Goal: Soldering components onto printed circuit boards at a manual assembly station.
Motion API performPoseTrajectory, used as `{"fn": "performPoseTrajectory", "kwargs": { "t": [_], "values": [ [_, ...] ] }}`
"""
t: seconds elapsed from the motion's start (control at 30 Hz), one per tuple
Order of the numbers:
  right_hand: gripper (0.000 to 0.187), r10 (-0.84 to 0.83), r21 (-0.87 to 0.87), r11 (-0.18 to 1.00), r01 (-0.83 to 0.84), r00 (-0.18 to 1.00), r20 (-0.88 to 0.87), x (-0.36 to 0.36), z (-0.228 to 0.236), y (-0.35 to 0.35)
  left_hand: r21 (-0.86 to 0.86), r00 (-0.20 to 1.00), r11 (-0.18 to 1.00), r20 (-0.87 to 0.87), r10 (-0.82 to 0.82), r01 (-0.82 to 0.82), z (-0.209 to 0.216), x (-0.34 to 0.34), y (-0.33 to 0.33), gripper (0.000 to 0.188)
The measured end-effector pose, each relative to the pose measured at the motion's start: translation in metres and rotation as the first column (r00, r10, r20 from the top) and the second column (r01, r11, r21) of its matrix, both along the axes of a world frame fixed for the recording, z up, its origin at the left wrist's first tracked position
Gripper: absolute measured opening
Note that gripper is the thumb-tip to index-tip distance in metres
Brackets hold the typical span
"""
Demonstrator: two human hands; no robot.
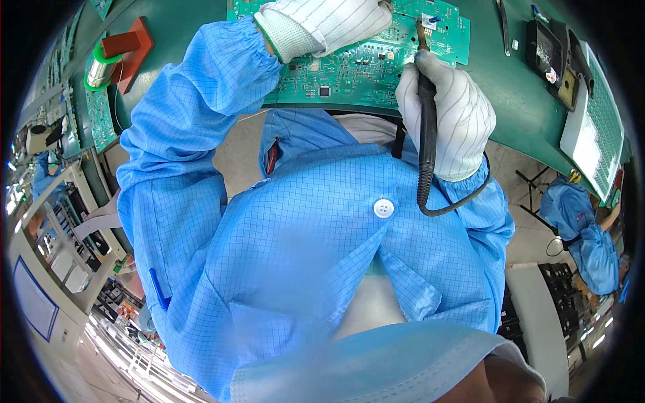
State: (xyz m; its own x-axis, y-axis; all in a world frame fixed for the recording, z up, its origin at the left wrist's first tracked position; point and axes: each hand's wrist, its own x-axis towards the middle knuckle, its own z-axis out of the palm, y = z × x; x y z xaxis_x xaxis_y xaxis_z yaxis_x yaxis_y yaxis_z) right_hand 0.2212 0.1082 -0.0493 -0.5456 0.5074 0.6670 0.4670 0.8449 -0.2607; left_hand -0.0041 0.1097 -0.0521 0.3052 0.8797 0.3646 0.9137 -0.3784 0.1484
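Observation:
A green circuit board [349,75] with many small parts lies on the green work surface at the top of the view. My right hand [453,111], in a white striped glove, grips a soldering iron [427,121] by its black handle. The iron's tip points up at the board, right beside a small white connector [430,22] with a blue piece on it. Across the board's upper left rests my left hand [329,25], also gloved, with its fingers closed together. Its fingertips meet at the top edge, where what they hold, if anything, cannot be made out.
To the left, a solder wire spool [101,70] sits on a red stand [138,54], near another board [101,121]. A black soldering iron holder [551,57] and a white tray-like item [594,134] stand to the right. The iron's cable loops below my right wrist. Another person in blue [584,235] is farther right.

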Motion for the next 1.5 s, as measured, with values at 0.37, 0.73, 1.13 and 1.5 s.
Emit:
{"fn": "performPoseTrajectory", "kwargs": {
  "t": [0.37, 0.73, 1.13, 1.5],
  "values": [
    [0.024, -0.019, 0.016, 1.000, 0.019, 1.000, 0.011, -0.001, -0.002, -0.002, -0.114, 0.999, 0.993, 0.042, 0.002, 0.003, 0.005, -0.001, 0.002, 0.015],
    [0.024, 0.015, 0.042, 0.999, -0.014, 0.999, -0.031, -0.001, -0.004, -0.001, -0.110, 0.996, 0.990, 0.027, -0.082, 0.084, 0.010, 0.000, 0.006, 0.015],
    [0.025, -0.038, 0.106, 0.994, 0.028, 0.995, 0.090, -0.003, -0.006, -0.007, -0.046, 0.979, 0.998, -0.197, -0.047, 0.039, 0.020, 0.012, 0.028, 0.031],
    [0.029, -0.004, 0.097, 0.995, -0.002, 0.998, 0.066, -0.004, -0.005, -0.007, -0.500, 0.974, 0.846, 0.017, 0.226, -0.188, 0.030, 0.024, 0.050, 0.069]
  ]
}}
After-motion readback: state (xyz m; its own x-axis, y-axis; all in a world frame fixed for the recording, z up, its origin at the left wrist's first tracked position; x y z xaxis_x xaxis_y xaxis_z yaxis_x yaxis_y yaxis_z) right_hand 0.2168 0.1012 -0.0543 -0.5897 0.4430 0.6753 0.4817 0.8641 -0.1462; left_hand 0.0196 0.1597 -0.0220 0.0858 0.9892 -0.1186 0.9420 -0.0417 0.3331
